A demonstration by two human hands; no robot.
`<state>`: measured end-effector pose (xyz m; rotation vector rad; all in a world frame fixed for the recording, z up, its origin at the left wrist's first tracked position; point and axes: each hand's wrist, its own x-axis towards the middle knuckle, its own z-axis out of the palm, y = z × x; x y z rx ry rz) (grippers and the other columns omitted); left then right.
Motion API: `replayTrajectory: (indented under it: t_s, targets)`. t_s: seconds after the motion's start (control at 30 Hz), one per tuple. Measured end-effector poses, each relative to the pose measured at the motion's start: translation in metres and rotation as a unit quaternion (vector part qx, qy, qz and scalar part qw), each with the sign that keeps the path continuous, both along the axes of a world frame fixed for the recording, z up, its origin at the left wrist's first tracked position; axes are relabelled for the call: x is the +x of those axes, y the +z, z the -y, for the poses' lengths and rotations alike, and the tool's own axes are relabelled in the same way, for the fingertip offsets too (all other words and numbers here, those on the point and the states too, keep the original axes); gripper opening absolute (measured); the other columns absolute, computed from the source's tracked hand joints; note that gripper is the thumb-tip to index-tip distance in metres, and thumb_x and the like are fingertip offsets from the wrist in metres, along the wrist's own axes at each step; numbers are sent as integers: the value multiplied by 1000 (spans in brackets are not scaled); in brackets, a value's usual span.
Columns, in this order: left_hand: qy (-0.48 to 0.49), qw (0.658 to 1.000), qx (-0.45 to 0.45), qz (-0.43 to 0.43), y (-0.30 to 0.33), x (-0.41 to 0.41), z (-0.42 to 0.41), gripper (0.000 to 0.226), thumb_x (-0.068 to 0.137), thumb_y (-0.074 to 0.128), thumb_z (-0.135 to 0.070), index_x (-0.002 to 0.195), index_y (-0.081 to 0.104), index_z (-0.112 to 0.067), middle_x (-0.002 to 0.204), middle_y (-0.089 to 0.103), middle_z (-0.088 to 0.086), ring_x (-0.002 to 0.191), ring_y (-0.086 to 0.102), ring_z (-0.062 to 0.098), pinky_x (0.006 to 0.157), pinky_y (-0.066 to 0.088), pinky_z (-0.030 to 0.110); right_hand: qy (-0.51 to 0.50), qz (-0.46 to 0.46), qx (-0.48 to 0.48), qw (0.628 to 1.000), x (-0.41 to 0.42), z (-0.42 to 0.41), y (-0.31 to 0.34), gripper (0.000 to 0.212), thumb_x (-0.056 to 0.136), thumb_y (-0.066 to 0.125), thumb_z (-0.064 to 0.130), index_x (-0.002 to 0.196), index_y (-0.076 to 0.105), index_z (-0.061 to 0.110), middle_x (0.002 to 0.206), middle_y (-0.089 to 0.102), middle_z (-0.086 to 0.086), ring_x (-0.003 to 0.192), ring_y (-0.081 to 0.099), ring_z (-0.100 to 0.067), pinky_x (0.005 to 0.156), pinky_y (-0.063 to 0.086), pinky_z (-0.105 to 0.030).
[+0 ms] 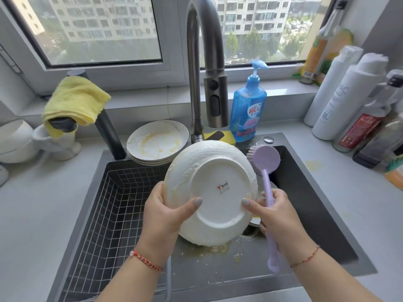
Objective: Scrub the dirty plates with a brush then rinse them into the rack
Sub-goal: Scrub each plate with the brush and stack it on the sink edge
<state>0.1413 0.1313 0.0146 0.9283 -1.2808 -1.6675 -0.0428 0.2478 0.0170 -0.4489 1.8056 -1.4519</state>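
Left hand (165,214) grips the white plate (210,192) at its left rim, thumb pressed on the underside, which faces the camera. Right hand (277,216) holds the lilac brush (267,171) by its handle while its thumb touches the plate's right rim; the brush head stands above the hand, just beside the plate's upper right edge. Plate is tilted over the dark sink (316,205), its rim wet. Yellowish residue lies on the sink floor below. Stack of dirty plates (157,141) rests at the sink's back edge. Wire rack (109,205) sits in the sink's left part.
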Motion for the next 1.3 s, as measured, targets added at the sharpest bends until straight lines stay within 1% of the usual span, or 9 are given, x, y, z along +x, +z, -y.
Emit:
replayTrajectory:
  t_s: [0.17,0.33,0.57,0.67,0.77,0.87,0.93,1.0,1.3]
  targets:
    - [-46,993,-6,108,1,6,8,76,37,93,-40,97,59,-9,97,70,15,93,69,40,77,59,58,65,-92,35,993,-21,1,11,63,54,90,22,100,47,17,82,60,-3,51,53,0,48,41,-18]
    - [-174,956,-69,228,10,10,15,68,41,91,-40,98,64,-16,93,72,2,85,73,21,74,62,47,146,-220,86,961,-29,5,18,61,57,91,27,100,49,24,97,63,-3,88,63,-18,65,47,-24]
    - [-214,933,-101,273,19,5,17,64,44,91,-36,102,67,-22,95,74,-4,88,73,15,78,61,43,169,-251,105,947,-32,5,20,62,57,90,30,101,47,28,96,61,5,87,61,-11,68,49,-24]
    - [-206,923,-141,294,19,0,14,48,52,92,-24,93,67,-28,87,72,-16,82,70,5,72,59,31,172,-277,117,938,-29,4,20,62,56,90,29,100,47,28,96,60,6,88,60,-10,74,52,-29]
    - [-182,920,-175,301,18,-2,10,39,59,92,-17,85,64,-28,81,69,-17,75,67,2,61,52,19,152,-300,109,935,-28,4,19,57,62,88,31,103,49,27,99,59,14,90,58,-4,68,47,-19]
    - [-132,925,-178,309,13,-2,9,38,59,92,-18,85,64,-18,79,68,-3,72,66,8,61,56,29,83,-274,77,955,-30,-1,19,38,75,79,32,104,56,27,93,66,17,68,60,0,55,42,-13]
    - [-106,925,-176,319,10,-1,9,39,59,92,-16,85,63,-14,79,68,0,71,65,10,62,56,30,46,-220,53,973,-30,-8,19,23,84,70,31,104,60,25,80,71,6,49,52,-10,50,42,-26]
    - [-87,930,-168,316,7,0,10,38,59,92,-14,83,62,-15,78,68,-1,70,64,7,58,54,23,41,-146,31,988,-28,-15,18,13,92,60,27,105,63,24,74,72,-3,40,42,-16,44,37,-27]
    - [-64,933,-161,316,3,-4,6,36,62,90,-14,84,62,-17,79,66,-1,70,63,8,57,52,18,116,-34,-9,993,10,-17,33,42,99,45,16,117,63,49,51,37,-3,43,30,-11,39,35,-24]
